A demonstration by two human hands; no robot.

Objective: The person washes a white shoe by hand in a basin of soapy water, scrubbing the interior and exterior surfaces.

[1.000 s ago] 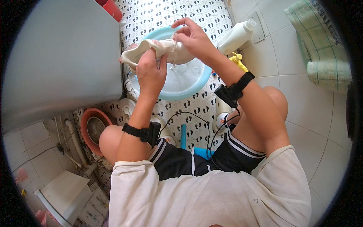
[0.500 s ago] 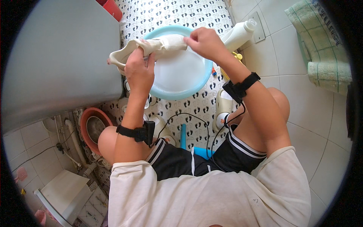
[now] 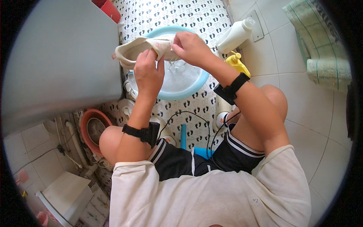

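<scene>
A white shoe (image 3: pixel 132 52) is held over the left part of a light blue basin (image 3: pixel 180 94) with frothy, whitish water in it. My left hand (image 3: pixel 149 72) grips the shoe at its side, near the opening, with the fingers closed over the edge. Against the front half of the shoe rests my right hand (image 3: pixel 190 48), its thumb and fingers pinched on the upper; those fingers partly cover the toe. The heel points left, toward a grey metallic panel.
The grey panel (image 3: pixel 68 56) fills the left side. To the right stand a white bottle (image 3: pixel 236 34) and a yellow bottle (image 3: pixel 238 64). An orange-brown basin (image 3: pixel 85 130) sits at lower left. A black cable (image 3: pixel 189 112) loops between my knees. A green-white towel (image 3: pixel 327 73) hangs at right.
My right hand has moved left from the toe end toward the shoe's middle. The shoe has turned so its opening faces up more. My left hand has shifted slightly right.
</scene>
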